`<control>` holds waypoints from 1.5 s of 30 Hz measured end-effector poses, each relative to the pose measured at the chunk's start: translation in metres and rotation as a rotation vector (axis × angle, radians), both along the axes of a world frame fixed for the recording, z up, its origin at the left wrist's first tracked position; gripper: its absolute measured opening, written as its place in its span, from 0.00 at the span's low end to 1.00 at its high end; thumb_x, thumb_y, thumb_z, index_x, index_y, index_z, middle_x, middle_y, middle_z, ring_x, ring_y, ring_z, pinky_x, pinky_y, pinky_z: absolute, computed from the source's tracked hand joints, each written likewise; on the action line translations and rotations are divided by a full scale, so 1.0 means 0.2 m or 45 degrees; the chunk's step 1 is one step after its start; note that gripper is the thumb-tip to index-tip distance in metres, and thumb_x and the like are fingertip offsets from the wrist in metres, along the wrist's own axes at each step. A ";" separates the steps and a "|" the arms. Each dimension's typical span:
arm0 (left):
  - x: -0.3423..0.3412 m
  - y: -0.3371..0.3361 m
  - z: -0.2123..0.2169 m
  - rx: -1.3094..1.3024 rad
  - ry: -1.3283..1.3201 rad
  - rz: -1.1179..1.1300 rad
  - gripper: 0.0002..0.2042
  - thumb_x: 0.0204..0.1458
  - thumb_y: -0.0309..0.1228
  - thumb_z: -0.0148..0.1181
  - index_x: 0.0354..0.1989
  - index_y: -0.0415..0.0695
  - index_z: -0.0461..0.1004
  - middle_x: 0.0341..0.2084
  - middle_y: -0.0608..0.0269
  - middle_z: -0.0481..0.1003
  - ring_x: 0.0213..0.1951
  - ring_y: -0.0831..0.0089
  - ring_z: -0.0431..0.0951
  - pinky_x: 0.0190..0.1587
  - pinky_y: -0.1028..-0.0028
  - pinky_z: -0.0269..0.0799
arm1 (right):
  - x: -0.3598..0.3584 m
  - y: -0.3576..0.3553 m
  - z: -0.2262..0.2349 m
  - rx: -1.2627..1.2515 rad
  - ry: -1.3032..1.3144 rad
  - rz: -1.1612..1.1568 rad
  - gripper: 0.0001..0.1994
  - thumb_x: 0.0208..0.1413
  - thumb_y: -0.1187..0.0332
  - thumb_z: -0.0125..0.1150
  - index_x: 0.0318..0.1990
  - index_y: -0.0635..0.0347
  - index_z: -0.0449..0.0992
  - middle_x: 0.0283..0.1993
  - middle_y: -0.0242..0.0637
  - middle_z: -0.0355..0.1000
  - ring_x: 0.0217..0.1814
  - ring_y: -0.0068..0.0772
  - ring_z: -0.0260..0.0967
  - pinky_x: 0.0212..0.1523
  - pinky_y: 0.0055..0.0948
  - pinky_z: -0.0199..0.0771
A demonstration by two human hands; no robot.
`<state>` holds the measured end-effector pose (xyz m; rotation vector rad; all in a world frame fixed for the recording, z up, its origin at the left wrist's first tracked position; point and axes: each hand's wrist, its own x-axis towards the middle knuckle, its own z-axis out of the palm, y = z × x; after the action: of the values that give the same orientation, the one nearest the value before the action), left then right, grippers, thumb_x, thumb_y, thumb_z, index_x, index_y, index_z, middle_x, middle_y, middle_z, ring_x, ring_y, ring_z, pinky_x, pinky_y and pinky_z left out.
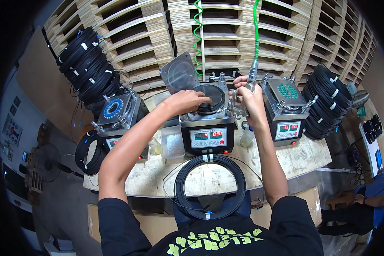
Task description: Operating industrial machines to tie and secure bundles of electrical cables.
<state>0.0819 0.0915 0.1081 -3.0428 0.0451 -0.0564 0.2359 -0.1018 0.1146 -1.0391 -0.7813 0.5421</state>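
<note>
My right hand (251,101) is closed round a metal air blow gun (252,77), whose green hose runs up from its top. It is just right of the middle bench-top polishing machine (207,138). My left hand (191,100) reaches over that machine from the left, fingers bent down at the edge of its round black disc (215,97). A dark thing shows under these fingertips; I cannot make out what it is. A square metal plate (180,73) with a round mark stands tilted behind my left hand.
Similar machines stand on the left (115,113) and right (288,109), topped with fixtures of blue and green connectors. Stacks of black cable coils (87,64) flank the wooden table (158,175). A cable coil (179,187) overhangs its front edge. Wooden pallets (141,25) rise behind.
</note>
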 end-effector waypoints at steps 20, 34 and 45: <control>0.08 0.09 0.11 -0.104 0.318 0.016 0.29 0.42 0.24 0.69 0.57 0.48 0.67 0.47 0.54 0.75 0.49 0.53 0.77 0.50 0.61 0.75 | -0.01 -0.02 -0.02 -0.057 -0.002 0.050 0.10 0.53 0.77 0.50 0.43 0.64 0.69 0.37 0.36 0.70 0.35 0.27 0.74 0.36 0.26 0.76; 0.07 0.07 0.14 0.018 0.277 -0.072 0.24 0.44 0.28 0.67 0.52 0.46 0.70 0.45 0.57 0.76 0.46 0.54 0.78 0.46 0.59 0.76 | -0.04 0.01 0.00 -0.089 -0.021 0.098 0.09 0.54 0.75 0.51 0.43 0.62 0.70 0.38 0.35 0.70 0.37 0.28 0.76 0.37 0.27 0.78; 0.05 0.05 0.12 0.283 0.356 -0.205 0.31 0.48 0.30 0.65 0.61 0.49 0.57 0.39 0.49 0.75 0.39 0.49 0.81 0.37 0.58 0.79 | -0.04 0.01 -0.01 -0.065 0.017 0.068 0.08 0.57 0.74 0.51 0.43 0.62 0.72 0.36 0.34 0.71 0.34 0.26 0.75 0.33 0.25 0.77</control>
<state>0.0927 0.1014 0.1318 -2.7945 0.2961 0.3392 0.2288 -0.1000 0.1133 -1.0627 -0.7884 0.6165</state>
